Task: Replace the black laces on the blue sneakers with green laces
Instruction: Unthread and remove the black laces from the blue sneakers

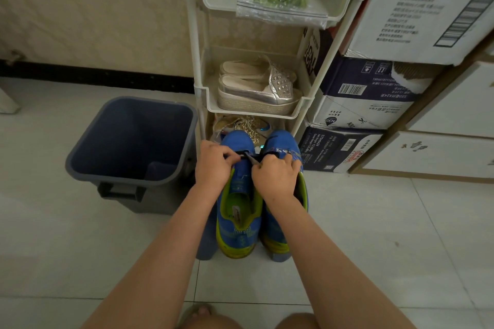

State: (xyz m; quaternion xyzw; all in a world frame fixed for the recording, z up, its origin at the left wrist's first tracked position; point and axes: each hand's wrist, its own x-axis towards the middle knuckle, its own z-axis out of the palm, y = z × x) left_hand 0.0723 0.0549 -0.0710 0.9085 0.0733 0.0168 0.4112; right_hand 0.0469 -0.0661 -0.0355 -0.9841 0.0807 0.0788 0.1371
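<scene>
Now | left hand and right hand both pinching black lace | atop blue sneakers

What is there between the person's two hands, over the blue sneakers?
In the head view, a short stretch of black lace runs between the left hand and the right hand, both pinching it.

We see dim, even indoor light, soft shadows on the floor, slight blur, and bowed edges.
</scene>
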